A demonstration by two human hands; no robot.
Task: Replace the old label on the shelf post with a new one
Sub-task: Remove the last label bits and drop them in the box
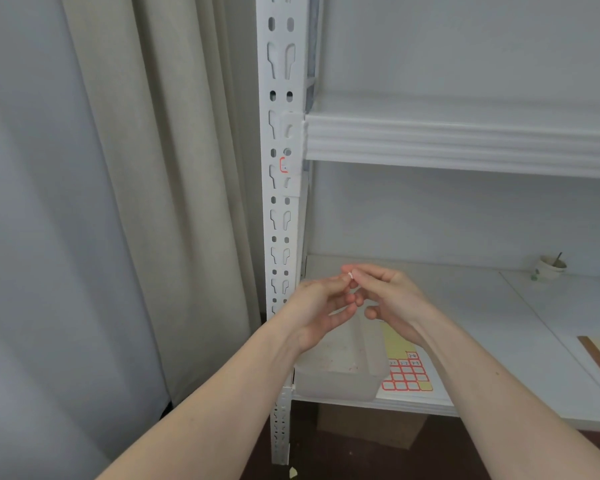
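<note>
Pinching a tiny white scrap (pixel 352 274) between them, both hands (pixel 352 303); its orientation unreadable.

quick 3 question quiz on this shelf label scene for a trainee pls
1. True or false: a red-edged label sits on the shelf post just below the upper shelf beam.
2. What do the left hand and right hand pinch between their fingers?
A. a pen
B. a small white scrap
C. a spoon
3. The label sheet lies to the ____ of the clear plastic tub.

Key: 1 true; 2 B; 3 right
</note>
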